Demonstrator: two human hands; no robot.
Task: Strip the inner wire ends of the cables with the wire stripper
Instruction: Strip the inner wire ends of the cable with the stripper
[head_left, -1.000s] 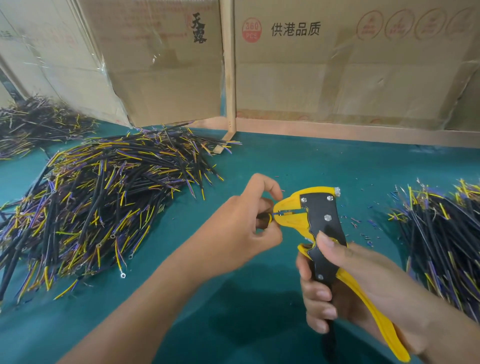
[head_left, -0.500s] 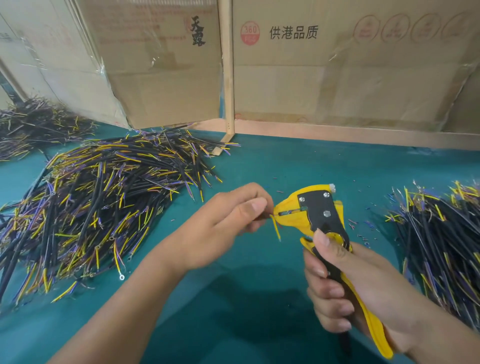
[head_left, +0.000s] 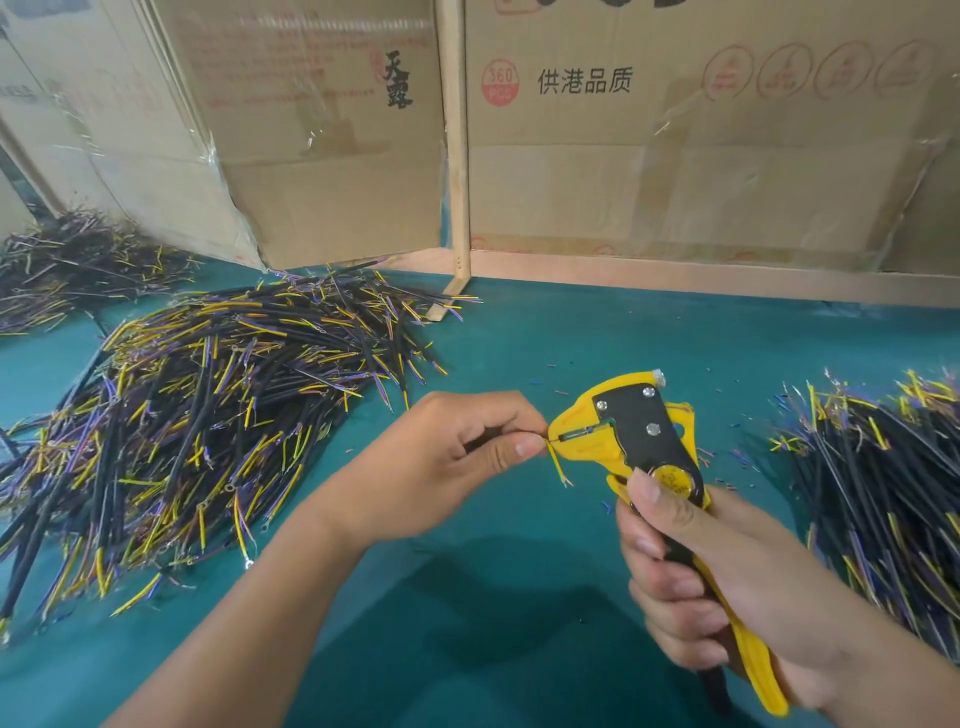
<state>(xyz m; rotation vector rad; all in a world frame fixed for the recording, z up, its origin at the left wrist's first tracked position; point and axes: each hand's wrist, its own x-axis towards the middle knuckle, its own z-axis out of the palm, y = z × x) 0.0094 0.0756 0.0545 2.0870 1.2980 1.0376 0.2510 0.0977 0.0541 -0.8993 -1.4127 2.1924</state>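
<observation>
My right hand (head_left: 717, 582) grips the handles of a yellow and black wire stripper (head_left: 639, 431), whose jaws point left. My left hand (head_left: 457, 457) pinches a short black cable, mostly hidden in the fingers. One thin inner wire of that cable lies in the stripper's jaw slot. A yellow inner wire (head_left: 558, 465) hangs free below the jaws, with a bare tip.
A large heap of black cables with yellow and purple wires (head_left: 197, 415) lies on the green table at the left, a further heap (head_left: 78, 270) far left. Another pile (head_left: 893, 493) sits at the right. Cardboard boxes (head_left: 675, 145) stand behind. Small insulation scraps (head_left: 727, 457) dot the mat.
The left hand turned and straightened, now feeding another inner wire into the jaws while the yellow wire hangs loose. The stripper shifted slightly, its handles held squeezed together.
</observation>
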